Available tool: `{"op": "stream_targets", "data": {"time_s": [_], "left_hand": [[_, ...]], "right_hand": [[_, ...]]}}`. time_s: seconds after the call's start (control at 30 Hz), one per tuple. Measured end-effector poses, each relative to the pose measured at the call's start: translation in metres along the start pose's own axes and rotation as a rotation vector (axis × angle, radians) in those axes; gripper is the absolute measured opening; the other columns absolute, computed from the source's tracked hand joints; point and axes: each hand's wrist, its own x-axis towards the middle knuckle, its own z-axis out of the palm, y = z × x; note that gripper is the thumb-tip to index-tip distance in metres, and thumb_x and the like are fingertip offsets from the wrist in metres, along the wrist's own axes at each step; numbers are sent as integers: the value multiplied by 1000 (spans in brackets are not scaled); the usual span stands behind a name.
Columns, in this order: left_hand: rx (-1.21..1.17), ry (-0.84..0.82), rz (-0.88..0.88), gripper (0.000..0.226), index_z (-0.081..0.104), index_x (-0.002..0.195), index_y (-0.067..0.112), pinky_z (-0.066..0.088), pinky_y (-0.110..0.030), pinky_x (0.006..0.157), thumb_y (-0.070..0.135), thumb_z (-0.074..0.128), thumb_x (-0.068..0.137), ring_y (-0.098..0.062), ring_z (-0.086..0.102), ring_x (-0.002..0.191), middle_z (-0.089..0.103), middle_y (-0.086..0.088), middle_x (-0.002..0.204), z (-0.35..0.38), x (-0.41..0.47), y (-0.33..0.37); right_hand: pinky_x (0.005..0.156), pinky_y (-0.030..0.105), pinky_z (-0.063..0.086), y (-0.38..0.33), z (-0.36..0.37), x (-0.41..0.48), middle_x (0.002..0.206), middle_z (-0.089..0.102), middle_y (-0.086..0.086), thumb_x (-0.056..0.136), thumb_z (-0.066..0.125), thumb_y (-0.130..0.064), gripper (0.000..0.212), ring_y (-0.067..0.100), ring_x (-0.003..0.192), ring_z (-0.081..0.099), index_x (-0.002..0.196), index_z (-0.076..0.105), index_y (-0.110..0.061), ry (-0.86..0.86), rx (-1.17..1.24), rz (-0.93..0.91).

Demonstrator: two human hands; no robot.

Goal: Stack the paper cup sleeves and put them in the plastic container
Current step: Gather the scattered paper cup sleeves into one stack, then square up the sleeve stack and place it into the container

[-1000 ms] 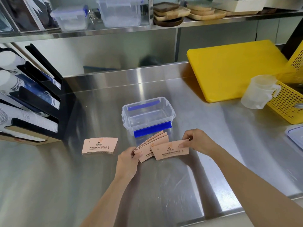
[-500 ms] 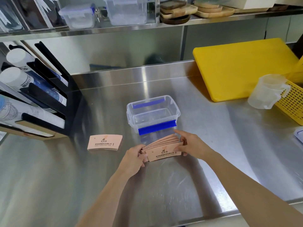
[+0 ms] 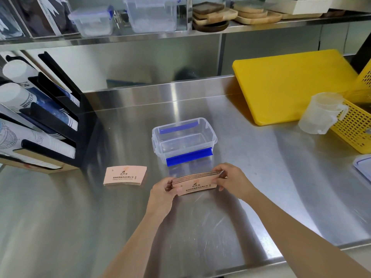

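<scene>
A stack of several pink paper cup sleeves (image 3: pixel 195 183) stands on edge on the steel counter, squared together. My left hand (image 3: pixel 163 190) grips its left end and my right hand (image 3: pixel 230 178) grips its right end. Just behind the stack sits the clear plastic container (image 3: pixel 213 135) with blue clips, open and with nothing inside. A second small pile of pink sleeves (image 3: pixel 124 175) lies flat on the counter to the left, apart from both hands.
A black cup dispenser rack (image 3: pixel 40 125) holds paper cups at the left. At the right are a yellow cutting board (image 3: pixel 291 85), a clear measuring jug (image 3: pixel 321 113), a yellow basket (image 3: pixel 355 129) and a container lid (image 3: pixel 363 167). A shelf above holds boxes and wooden trays.
The fanned sleeves were pushed together into one even stack between both hands. The last sleeve from my right hand joined the front of it.
</scene>
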Motion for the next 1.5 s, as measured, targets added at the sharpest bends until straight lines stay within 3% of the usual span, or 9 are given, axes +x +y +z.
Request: {"op": "stream_targets", "data": {"time_s": [0.17,0.43,0.57,0.67,0.73,0.93,1.13,1.3,1.5], "left_hand": [[-39,35,-2,25,69,95,17,50,-25,79,2,69,75,-12,66,81,72,3,86,-2,0,-2],[-17,20,-19,19,72,93,16,50,-23,79,5,66,79,-14,66,82,73,1,91,-3,-3,-5],[-41,74,10,23,71,81,28,48,-17,73,6,64,79,-9,66,80,73,5,87,-9,-8,-5],[-107,161,26,30,70,79,30,46,-5,62,1,62,79,4,65,69,72,18,74,-22,-11,-3],[-140,229,37,32,70,80,32,44,-1,59,2,62,80,9,63,66,72,25,67,-37,-11,-2],[-148,403,-21,21,72,98,16,47,-26,85,14,68,77,-10,65,82,72,11,85,-95,-7,-3],[-72,489,-12,12,75,74,30,44,-24,69,19,70,74,-7,57,65,71,7,72,-137,5,7],[25,536,-3,11,75,85,16,43,-19,62,19,71,75,-4,62,64,68,17,64,-157,25,19],[75,552,-77,12,75,86,17,42,-25,69,21,71,75,-14,63,70,68,7,71,-167,43,16]], "right_hand": [[50,8,48,0,2,-5,77,64,14,80,63,3,22,2,38,56,100,63,-5,50,149,37],[64,16,53,9,12,-12,82,68,4,83,61,-2,20,15,61,60,102,69,-6,-23,162,81],[60,15,52,5,20,-9,77,67,1,85,57,-1,22,13,57,56,103,68,-6,-32,141,71],[63,27,53,-8,31,-5,82,67,6,86,56,-3,17,17,58,55,98,65,-10,-45,158,51],[55,21,52,-21,44,-1,81,67,4,85,58,-6,14,13,57,56,91,60,-18,-71,214,40],[44,14,47,-62,88,13,73,68,-1,83,63,-11,14,3,46,59,79,57,-22,-158,323,16],[41,17,48,-96,122,30,67,66,5,83,62,-6,9,5,40,55,90,58,-6,-182,419,101],[42,19,48,-115,137,45,73,66,8,84,62,-7,14,9,42,55,95,55,-2,-170,438,171],[38,20,48,-120,154,61,69,63,9,86,61,-8,11,10,42,56,87,50,-7,-171,406,228]]}}
